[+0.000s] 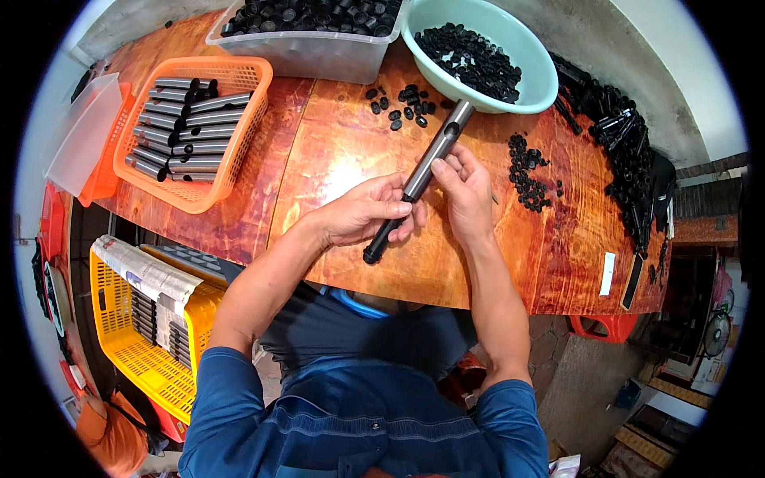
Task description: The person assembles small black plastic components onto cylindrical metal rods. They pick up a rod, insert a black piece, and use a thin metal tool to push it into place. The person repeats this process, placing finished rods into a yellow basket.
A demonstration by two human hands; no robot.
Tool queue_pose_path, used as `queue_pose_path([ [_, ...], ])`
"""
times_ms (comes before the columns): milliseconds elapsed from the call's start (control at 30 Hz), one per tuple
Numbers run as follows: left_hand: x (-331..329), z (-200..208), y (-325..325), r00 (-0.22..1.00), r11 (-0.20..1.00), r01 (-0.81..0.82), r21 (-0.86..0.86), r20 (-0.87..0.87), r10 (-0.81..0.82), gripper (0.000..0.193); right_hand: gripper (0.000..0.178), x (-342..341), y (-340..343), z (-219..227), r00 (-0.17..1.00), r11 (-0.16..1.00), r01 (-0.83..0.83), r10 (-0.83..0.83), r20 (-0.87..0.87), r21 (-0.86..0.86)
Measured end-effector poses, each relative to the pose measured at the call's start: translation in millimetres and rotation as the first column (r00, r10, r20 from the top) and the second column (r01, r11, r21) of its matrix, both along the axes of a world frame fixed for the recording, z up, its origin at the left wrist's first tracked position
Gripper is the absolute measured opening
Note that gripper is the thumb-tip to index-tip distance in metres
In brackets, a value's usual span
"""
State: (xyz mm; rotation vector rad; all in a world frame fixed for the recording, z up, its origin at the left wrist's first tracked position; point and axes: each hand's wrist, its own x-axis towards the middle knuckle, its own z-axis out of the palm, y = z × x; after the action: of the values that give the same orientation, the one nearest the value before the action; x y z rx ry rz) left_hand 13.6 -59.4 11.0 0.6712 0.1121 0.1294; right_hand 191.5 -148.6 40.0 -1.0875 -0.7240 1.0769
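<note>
Over the table's front part I hold a silver metal tube (441, 146) aslant, its upper end pointing away to the right. An oval opening shows near that far end. A black rod-like part (384, 237) sticks out of the tube's near end. My left hand (360, 210) is closed round the joint of black part and tube, thumb on top. My right hand (468, 191) grips the tube's silver middle, thumb along its upper side. Loose small black oval pieces (410, 102) lie beyond the tube, and a cluster of small black parts (527, 171) lies right of my right hand.
An orange basket (263, 88) of silver-and-black tubes stands at left. Behind are a clear bin (307, 60) of black caps and a pale green basin (542, 68) of small black pieces. Black parts (625, 151) pile at right. A yellow crate (107, 319) stands below left.
</note>
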Motion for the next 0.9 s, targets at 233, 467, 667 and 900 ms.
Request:
queue_pose_path([
  [233, 2.3, 11.8, -4.1, 0.990, 0.994, -0.078, 0.080, -0.115, 0.087, 0.029, 0.037, 2.3, -1.0, -6.0, 0.995, 0.994, 0.103, -0.103, -0.006, 0.036],
  [467, 3.7, 9.3, -3.5, 0.969, 0.973, -0.132, 0.188, -0.185, 0.167, 0.030, 0.034, 0.0, 0.6, -4.6, 0.990, 0.990, 0.139, -0.140, 0.027, 0.027],
  [667, 4.1, 10.8, -7.4, 0.956, 0.948, -0.150, 0.279, -0.202, 0.211, 0.032, 0.034, 0.8, 0.8, -5.6, 0.993, 0.993, 0.113, -0.114, 0.027, 0.027],
  [900, 3.6, 7.7, -11.8, 0.946, 0.923, -0.175, 0.344, -0.201, 0.254, 0.032, 0.030, -2.5, 2.2, -5.1, 0.993, 0.993, 0.113, -0.114, 0.014, 0.028],
])
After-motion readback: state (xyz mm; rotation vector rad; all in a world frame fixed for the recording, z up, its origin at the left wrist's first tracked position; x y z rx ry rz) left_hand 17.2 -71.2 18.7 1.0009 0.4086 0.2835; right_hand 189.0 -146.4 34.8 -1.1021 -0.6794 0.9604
